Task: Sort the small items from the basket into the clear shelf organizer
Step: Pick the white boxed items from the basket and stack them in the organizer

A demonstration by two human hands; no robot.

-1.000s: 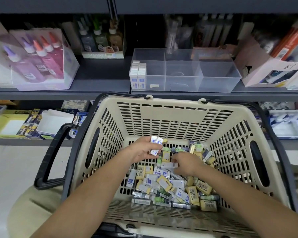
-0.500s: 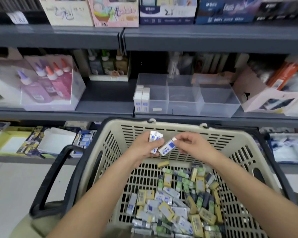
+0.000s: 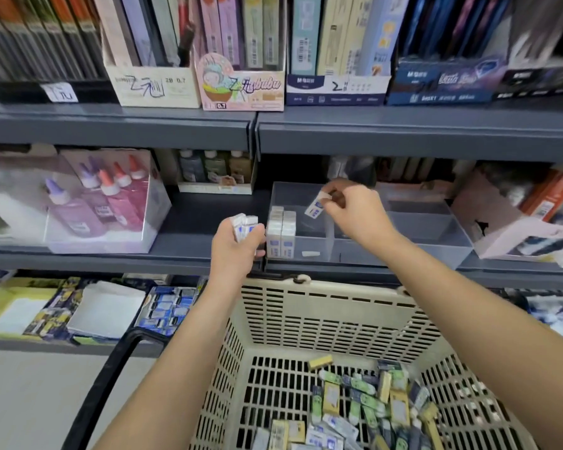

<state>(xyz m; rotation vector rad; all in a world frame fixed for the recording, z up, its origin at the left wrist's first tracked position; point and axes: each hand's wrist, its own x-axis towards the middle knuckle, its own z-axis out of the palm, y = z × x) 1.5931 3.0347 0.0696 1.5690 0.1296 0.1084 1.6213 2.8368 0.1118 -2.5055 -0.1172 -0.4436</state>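
The right hand (image 3: pixel 355 217) pinched a white eraser (image 3: pixel 316 206) in its grip, long axis tilted, above the left compartment of the clear shelf organizer (image 3: pixel 390 254), just right of the standing row (image 3: pixel 281 235). The left hand (image 3: pixel 234 250), its grip clamped on spare erasers (image 3: pixel 245 226), hovered just left of the organizer.

Beige slotted basket (image 3: pixel 322 306); white-and-blue erasers (image 3: pixel 281 233); grey shelf (image 3: pixel 189 228).

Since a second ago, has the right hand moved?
Yes. The right hand has gone up and forward, out of the basket to above the clear organizer, pinching a small white packet.
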